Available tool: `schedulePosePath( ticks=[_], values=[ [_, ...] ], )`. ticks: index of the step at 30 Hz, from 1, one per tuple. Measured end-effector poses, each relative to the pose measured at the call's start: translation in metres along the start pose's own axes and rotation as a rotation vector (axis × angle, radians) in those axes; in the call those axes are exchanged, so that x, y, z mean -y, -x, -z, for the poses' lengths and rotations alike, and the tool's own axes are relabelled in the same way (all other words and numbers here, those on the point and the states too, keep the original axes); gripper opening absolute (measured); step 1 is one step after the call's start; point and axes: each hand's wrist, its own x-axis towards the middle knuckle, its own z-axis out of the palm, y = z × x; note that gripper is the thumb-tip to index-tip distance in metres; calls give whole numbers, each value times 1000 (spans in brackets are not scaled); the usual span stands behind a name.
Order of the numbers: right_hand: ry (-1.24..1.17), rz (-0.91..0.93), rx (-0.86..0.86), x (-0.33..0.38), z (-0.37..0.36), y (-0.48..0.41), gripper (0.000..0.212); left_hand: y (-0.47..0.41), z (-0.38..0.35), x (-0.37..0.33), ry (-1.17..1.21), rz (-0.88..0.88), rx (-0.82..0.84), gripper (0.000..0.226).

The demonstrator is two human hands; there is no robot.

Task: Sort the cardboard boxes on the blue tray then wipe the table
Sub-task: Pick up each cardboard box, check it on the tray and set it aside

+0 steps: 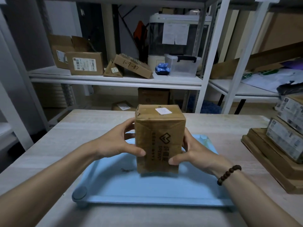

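Observation:
A brown cardboard box (159, 138) with a white label on top and black print on its near face stands upright at the middle of the blue tray (131, 189), which lies on the pale wooden table (73, 131). My left hand (119, 141) grips the box's left side, thumb on the near face. My right hand (193, 151) grips its right side, thumb low on the near face. A bead bracelet circles my right wrist. Whether the box's bottom touches the tray I cannot tell.
A stack of flat cardboard and labelled boxes (283, 145) sits at the table's right edge. Behind the table stands white shelving (118, 79) with several cardboard boxes, a clear plastic bin (182, 66) and a blue toy. More boxes lie on the floor below.

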Motion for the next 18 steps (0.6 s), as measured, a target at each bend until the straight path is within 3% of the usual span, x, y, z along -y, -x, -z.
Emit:
schedulePosePath(
  ticks=[3,7,12,14,18],
  values=[
    [167,79,-65,-3,0,-2,117,0,-11,-2,-86,-65,-48,101],
    [177,164,-135,-8,3,-5,117,-3,-19,-3,-136,-118,-98,103],
    [-39,22,-83,-4,11,-4,107,-5,-8,5,92,-4,-95,92],
    [-81,-30,-100,-8,10,-4,118,-6,-5,12,252,48,-94,90],
    [-382,33,-55,-17,2,-6,123,-5,-14,16,443,106,-124,95]
  ],
)
